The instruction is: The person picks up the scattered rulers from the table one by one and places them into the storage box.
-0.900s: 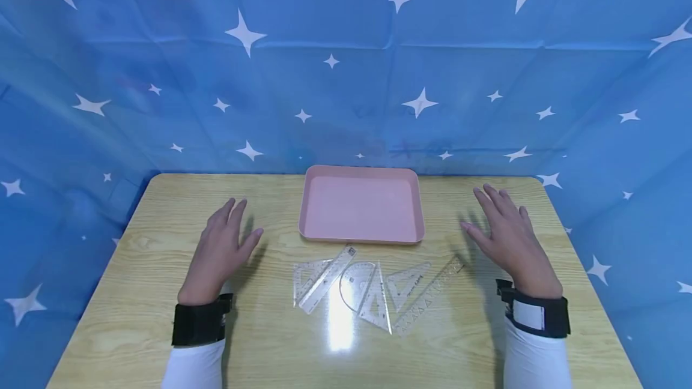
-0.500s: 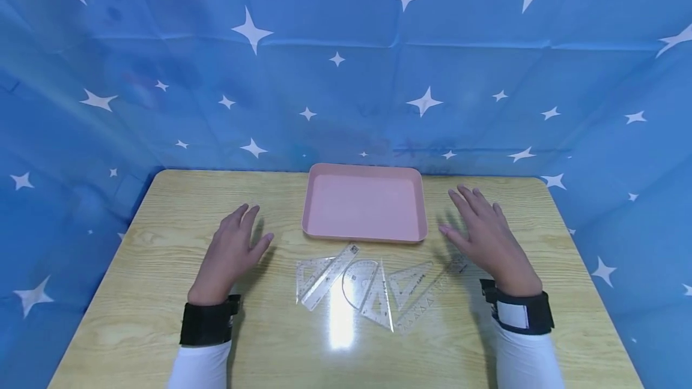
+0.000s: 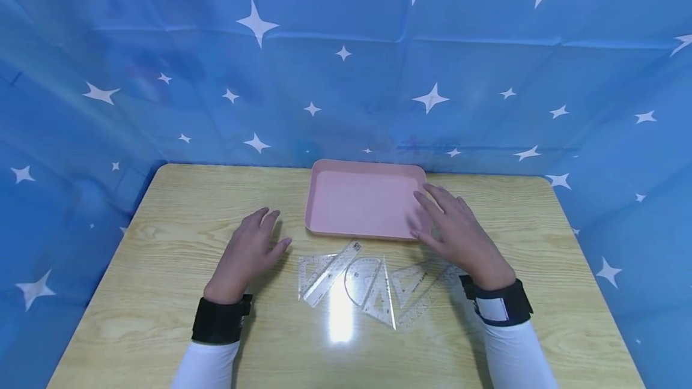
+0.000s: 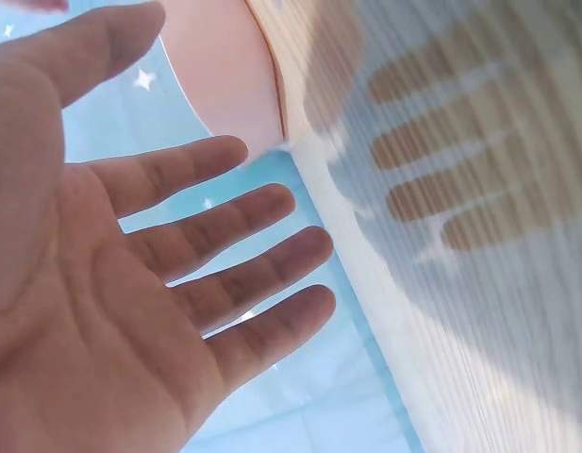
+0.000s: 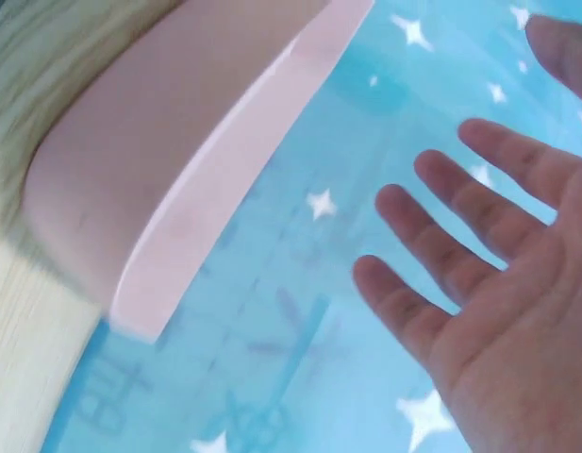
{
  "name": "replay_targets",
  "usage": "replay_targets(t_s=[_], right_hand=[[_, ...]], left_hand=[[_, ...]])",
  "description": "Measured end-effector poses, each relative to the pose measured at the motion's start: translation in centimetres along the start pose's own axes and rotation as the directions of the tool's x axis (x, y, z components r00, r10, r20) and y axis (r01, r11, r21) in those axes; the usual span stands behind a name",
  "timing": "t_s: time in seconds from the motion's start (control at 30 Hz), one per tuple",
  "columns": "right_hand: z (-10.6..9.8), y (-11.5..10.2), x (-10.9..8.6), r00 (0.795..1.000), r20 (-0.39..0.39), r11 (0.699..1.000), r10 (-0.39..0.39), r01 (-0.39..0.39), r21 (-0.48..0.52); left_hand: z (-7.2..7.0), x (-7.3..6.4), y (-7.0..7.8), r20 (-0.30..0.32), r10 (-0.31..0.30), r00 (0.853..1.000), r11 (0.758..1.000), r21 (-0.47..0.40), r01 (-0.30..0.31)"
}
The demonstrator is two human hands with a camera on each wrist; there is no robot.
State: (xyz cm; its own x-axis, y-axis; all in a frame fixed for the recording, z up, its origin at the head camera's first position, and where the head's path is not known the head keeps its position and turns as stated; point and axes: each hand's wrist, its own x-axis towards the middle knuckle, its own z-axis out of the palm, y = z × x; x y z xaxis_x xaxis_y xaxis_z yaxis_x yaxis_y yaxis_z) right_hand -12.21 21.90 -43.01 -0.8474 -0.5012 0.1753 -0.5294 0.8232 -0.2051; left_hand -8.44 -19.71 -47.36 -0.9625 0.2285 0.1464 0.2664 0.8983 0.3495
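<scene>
My left hand point(image 3: 248, 254) hovers over the table, left of the transparent drawing tools, with its fingers extended and holding nothing. Its bare palm point(image 4: 111, 302) fills the left wrist view. Over the right edge of a pink tray point(image 3: 367, 200) hovers my right hand point(image 3: 462, 239), fingers spread and nothing in the palm point(image 5: 517, 311). Below the tray lie a clear ruler point(image 3: 332, 274) across a set square point(image 3: 308, 266), a round-edged protractor point(image 3: 354, 281), a narrow set square point(image 3: 382, 302) and another set square point(image 3: 408, 281). A ruler with cut-out shapes point(image 3: 418, 308) is partly hidden by my right hand.
The tray stands at the back edge of the wood-grain table point(image 3: 162, 329), with nothing visible inside. Blue curtain point(image 3: 346, 95) with white stars hangs behind and along both sides. Light glares off the tabletop below the protractor.
Both hands have moved inward. My right hand has travelled left from the bare tabletop to the tray's right edge; my left hand has shifted a little right. The tools lie as before.
</scene>
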Motion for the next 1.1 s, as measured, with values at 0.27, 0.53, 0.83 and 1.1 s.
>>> replay_targets(t_s=[0.27, 0.53, 0.83, 1.1], right_hand=[[0.9, -2.2, 1.7, 0.972, -0.061, 0.974, -0.226, 0.226, -0.007], [1.6, -5.0, 3.0, 0.934, -0.095, 0.937, -0.344, 0.348, 0.031], [3.1, -9.3, 4.0, 0.862, -0.097, 0.864, -0.498, 0.502, 0.027], [4.9, -12.6, 4.2, 0.861, 0.15, 0.872, -0.486, 0.488, 0.027]], left_hand=[[0.4, -0.3, 1.3, 0.079, -0.01, 0.997, 1.0, -0.003, 0.011], [1.0, -1.0, 2.7, 0.12, 0.042, 0.992, 0.999, -0.03, -0.039], [1.9, -1.8, 4.6, 0.19, 0.1, 0.977, 0.994, 0.01, -0.104], [3.2, -2.5, 5.1, 0.127, 0.192, 0.973, 0.975, 0.091, -0.204]])
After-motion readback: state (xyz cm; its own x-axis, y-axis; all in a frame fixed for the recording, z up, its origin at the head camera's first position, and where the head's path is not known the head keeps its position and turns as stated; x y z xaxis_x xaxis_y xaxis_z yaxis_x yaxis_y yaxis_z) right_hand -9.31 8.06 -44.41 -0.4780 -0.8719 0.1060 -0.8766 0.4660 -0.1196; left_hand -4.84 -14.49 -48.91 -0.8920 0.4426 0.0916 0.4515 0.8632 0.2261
